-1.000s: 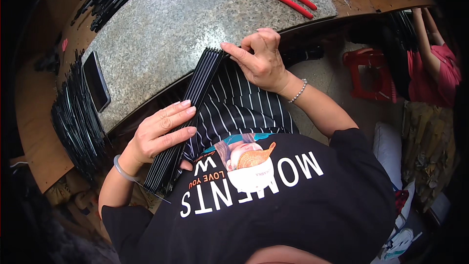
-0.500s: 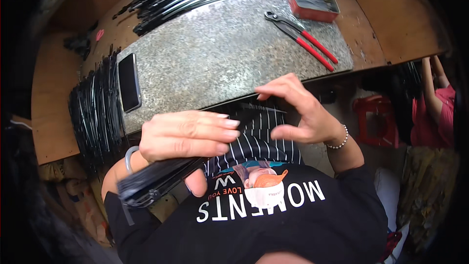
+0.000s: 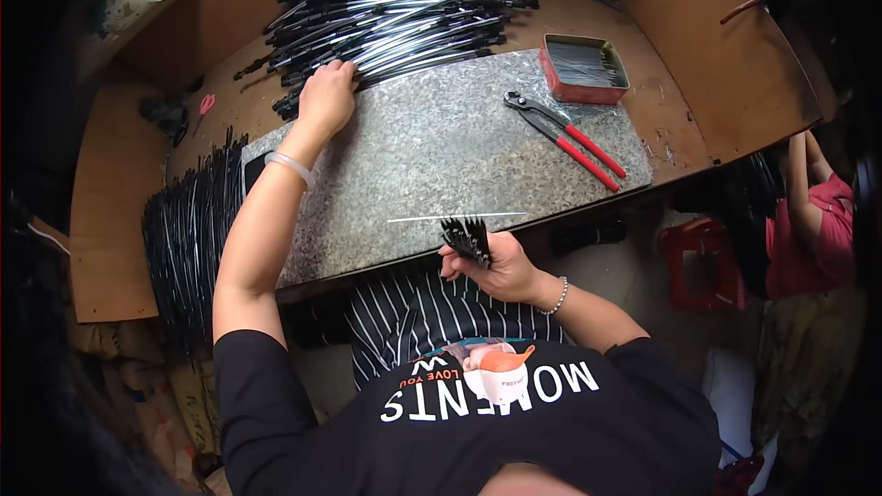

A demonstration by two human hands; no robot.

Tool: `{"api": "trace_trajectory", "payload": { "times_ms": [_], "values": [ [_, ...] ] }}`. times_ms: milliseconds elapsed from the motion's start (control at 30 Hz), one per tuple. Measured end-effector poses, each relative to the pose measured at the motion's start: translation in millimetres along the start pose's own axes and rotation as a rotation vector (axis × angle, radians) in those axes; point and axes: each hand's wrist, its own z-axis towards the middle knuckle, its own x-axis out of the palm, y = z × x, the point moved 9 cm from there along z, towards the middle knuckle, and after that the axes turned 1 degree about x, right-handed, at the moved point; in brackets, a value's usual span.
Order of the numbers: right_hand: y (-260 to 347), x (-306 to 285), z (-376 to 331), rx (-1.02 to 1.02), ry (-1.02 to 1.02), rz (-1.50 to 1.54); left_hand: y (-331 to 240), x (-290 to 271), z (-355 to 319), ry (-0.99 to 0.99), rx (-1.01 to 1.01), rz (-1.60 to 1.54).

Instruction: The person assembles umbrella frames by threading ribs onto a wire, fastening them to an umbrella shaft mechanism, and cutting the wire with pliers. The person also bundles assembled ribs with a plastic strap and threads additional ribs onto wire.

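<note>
My left hand (image 3: 326,97) reaches far over the grey stone slab (image 3: 441,156) and rests, fingers curled, on the near edge of a big pile of black and silver rods (image 3: 395,9). Whether it grips any rod I cannot tell. My right hand (image 3: 491,262) stays at the slab's front edge, closed around a small bundle of short black pieces (image 3: 469,237) that fan out upward. A thin silver wire (image 3: 455,217) lies on the slab just above that bundle.
Red-handled pliers (image 3: 565,136) lie on the slab's right part, and a red tin of thin pins (image 3: 583,67) stands behind them. A second stack of black rods (image 3: 188,239) lies at the left. Another person in red (image 3: 808,220) sits at far right beside a red stool (image 3: 703,257).
My left hand let go of the long black bundle on my lap and stretched out to the far rod pile. My right hand now holds a short black bundle at the slab's edge.
</note>
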Motion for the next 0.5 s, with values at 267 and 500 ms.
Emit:
{"api": "trace_trajectory", "payload": {
  "times_ms": [267, 500],
  "values": [
    [-5.8, -9.3, -5.0, 0.005, -0.092, 0.079, -2.7, -6.2, 13.6, -0.125, 0.142, -0.054],
    [-5.3, -15.8, -7.0, 0.050, -0.148, 0.194, -14.7, -155.2, 12.3, -0.378, 0.258, -1.036]
  ]
}}
